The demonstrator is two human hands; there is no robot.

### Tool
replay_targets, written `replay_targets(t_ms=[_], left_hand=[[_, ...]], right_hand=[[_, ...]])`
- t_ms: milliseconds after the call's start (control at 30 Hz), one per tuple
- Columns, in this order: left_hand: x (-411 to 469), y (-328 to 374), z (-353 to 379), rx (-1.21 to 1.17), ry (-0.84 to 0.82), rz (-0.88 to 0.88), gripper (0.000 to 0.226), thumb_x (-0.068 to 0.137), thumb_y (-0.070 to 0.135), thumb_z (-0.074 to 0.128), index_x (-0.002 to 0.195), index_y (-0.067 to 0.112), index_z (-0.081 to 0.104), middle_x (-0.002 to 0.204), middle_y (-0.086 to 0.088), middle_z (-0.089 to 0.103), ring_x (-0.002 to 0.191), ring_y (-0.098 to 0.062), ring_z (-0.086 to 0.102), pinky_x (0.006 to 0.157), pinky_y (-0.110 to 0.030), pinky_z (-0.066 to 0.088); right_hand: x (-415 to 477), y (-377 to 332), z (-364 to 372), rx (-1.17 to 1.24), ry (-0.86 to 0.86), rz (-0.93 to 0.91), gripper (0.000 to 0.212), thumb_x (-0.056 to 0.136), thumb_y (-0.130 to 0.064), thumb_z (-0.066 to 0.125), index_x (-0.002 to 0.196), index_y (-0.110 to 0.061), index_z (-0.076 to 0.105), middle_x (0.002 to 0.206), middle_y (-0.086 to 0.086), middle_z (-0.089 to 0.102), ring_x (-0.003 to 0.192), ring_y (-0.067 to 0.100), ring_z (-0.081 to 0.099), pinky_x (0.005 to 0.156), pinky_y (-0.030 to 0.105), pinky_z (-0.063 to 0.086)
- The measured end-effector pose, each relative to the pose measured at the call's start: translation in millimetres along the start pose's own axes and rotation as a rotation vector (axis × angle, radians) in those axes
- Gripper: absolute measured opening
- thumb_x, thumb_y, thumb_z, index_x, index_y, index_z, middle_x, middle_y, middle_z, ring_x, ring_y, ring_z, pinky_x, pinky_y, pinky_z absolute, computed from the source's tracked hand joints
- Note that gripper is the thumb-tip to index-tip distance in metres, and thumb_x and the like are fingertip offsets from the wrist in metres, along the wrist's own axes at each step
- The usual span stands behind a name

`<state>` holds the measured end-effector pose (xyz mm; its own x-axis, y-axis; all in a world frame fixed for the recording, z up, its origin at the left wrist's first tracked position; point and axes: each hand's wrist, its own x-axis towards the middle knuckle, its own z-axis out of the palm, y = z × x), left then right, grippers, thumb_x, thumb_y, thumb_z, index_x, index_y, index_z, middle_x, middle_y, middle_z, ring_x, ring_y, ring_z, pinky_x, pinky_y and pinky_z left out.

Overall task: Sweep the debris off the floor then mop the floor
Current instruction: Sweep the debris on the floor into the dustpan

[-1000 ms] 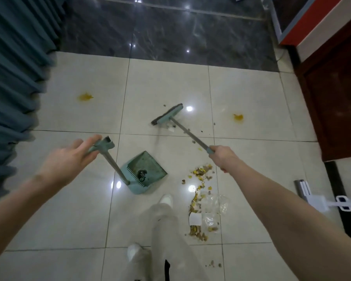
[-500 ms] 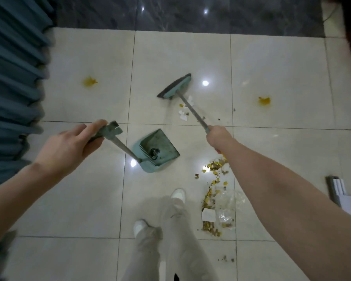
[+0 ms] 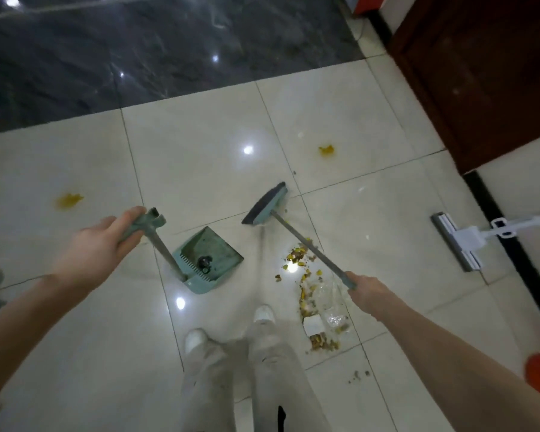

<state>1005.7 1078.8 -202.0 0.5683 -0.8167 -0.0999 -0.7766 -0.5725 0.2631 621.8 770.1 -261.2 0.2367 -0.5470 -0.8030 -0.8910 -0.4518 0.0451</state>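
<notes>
My left hand (image 3: 102,243) grips the top of the long handle of a teal dustpan (image 3: 209,260), which rests on the pale tiles with a small dark object inside. My right hand (image 3: 367,289) holds the grey shaft of a teal broom (image 3: 266,204); its head sits on the floor just beyond a strip of yellow-brown debris (image 3: 304,266). That debris runs toward my feet, mixed with a clear plastic wrapper (image 3: 332,310) and a white scrap (image 3: 313,325). A white flat mop (image 3: 459,241) lies on the floor at the right.
Yellow stains mark the tiles at the left (image 3: 68,200) and at the far right centre (image 3: 326,150). Small crumbs (image 3: 359,374) lie by my right leg. A dark wooden door (image 3: 487,73) stands at the right, dark marble flooring (image 3: 169,48) beyond, a curtain at the left edge.
The broom head has swung right, from beyond the dustpan to beyond the debris strip. The view has turned right, bringing the mop and door into sight. Both hands keep their grips.
</notes>
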Motion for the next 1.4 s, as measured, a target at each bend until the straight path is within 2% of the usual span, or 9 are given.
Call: replay_targets(t_ms=[167, 300, 467, 600, 767, 967, 1233, 1333, 1400], left_hand=[[0.9, -2.5, -9.9, 0.024, -0.046, 0.054, 0.039, 0.094, 0.036, 0.05, 0.131, 0.03, 0.041, 0.098, -0.017, 0.061, 0.072, -0.045, 0.061, 0.061, -0.039, 0.044], [-3.1, -5.6, -14.3, 0.041, -0.065, 0.115, 0.039, 0.095, 0.035, 0.049, 0.132, 0.027, 0.044, 0.098, -0.019, 0.061, 0.074, -0.046, 0.061, 0.059, -0.039, 0.042], [-7.4, -12.7, -26.8, 0.049, -0.095, 0.183, 0.039, 0.096, 0.039, 0.044, 0.134, 0.028, 0.042, 0.099, -0.015, 0.059, 0.077, -0.044, 0.06, 0.062, -0.041, 0.046], [0.1, -20.1, -37.8, 0.087, -0.06, 0.223, 0.037, 0.096, 0.041, 0.043, 0.132, 0.032, 0.04, 0.094, -0.012, 0.059, 0.072, -0.042, 0.06, 0.056, -0.035, 0.037], [23.8, -31.1, -46.2, 0.074, -0.038, 0.267, 0.036, 0.094, 0.039, 0.048, 0.129, 0.032, 0.041, 0.09, -0.012, 0.06, 0.071, -0.04, 0.062, 0.057, -0.035, 0.04], [59.7, -40.1, -55.4, 0.1, -0.036, 0.239, 0.039, 0.092, 0.043, 0.046, 0.13, 0.034, 0.04, 0.09, -0.009, 0.06, 0.064, -0.04, 0.061, 0.053, -0.038, 0.046], [132.4, -26.9, -55.4, 0.062, -0.124, 0.229, 0.04, 0.092, 0.038, 0.048, 0.131, 0.031, 0.042, 0.09, -0.007, 0.059, 0.061, -0.03, 0.056, 0.051, -0.036, 0.047], [155.9, -17.8, -49.8, 0.081, -0.101, 0.323, 0.037, 0.098, 0.04, 0.044, 0.128, 0.018, 0.049, 0.084, -0.014, 0.061, 0.054, -0.03, 0.055, 0.05, -0.033, 0.045], [169.2, -12.8, -48.0, 0.098, -0.103, 0.387, 0.055, 0.096, 0.053, 0.029, 0.126, 0.012, 0.051, 0.08, -0.014, 0.06, 0.051, -0.031, 0.055, 0.048, -0.035, 0.046]], right_hand=[[-75.3, 36.5, 54.9, 0.093, -0.023, 0.124, 0.04, 0.098, -0.018, 0.04, 0.137, -0.027, 0.044, 0.104, 0.01, 0.061, 0.085, 0.027, 0.062, 0.066, 0.031, 0.053], [-120.9, 43.7, 86.0, 0.128, -0.054, 0.194, 0.039, 0.099, -0.015, 0.035, 0.136, -0.023, 0.045, 0.076, -0.002, 0.046, 0.057, 0.011, 0.045, 0.043, 0.02, 0.033], [-158.1, 40.6, 120.8, 0.181, -0.046, 0.273, 0.04, 0.099, -0.017, 0.037, 0.137, -0.026, 0.047, 0.093, 0.003, 0.055, 0.06, 0.014, 0.049, 0.043, 0.022, 0.037], [-166.3, 33.6, 123.1, 0.338, 0.031, 0.277, 0.036, 0.1, -0.023, 0.04, 0.133, -0.028, 0.052, 0.083, 0.004, 0.059, 0.05, 0.016, 0.051, 0.039, 0.023, 0.043], [-152.5, 25.8, 85.7, 0.511, 0.102, 0.264, 0.034, 0.099, -0.025, 0.045, 0.13, -0.029, 0.056, 0.068, 0.004, 0.052, 0.044, 0.017, 0.045, 0.038, 0.022, 0.037], [-77.1, -20.2, -5.9, 0.42, 0.168, 0.095, 0.034, 0.1, -0.027, 0.042, 0.132, -0.023, 0.055, 0.074, 0.003, 0.055, 0.049, 0.018, 0.052, 0.036, 0.022, 0.04], [59.2, -95.9, -123.4, 0.314, 0.19, 0.001, 0.036, 0.101, -0.022, 0.042, 0.134, -0.019, 0.053, 0.093, 0.008, 0.058, 0.074, 0.025, 0.055, 0.072, 0.038, 0.054], [97.4, -116.9, -149.3, 0.274, 0.172, 0.003, 0.032, 0.1, -0.018, 0.04, 0.128, -0.018, 0.057, 0.085, 0.007, 0.054, 0.071, 0.026, 0.058, 0.07, 0.038, 0.056], [112.7, -125.6, -157.6, 0.268, 0.153, 0.014, 0.031, 0.1, -0.017, 0.039, 0.126, -0.015, 0.057, 0.086, 0.007, 0.054, 0.071, 0.027, 0.058, 0.069, 0.037, 0.056]])
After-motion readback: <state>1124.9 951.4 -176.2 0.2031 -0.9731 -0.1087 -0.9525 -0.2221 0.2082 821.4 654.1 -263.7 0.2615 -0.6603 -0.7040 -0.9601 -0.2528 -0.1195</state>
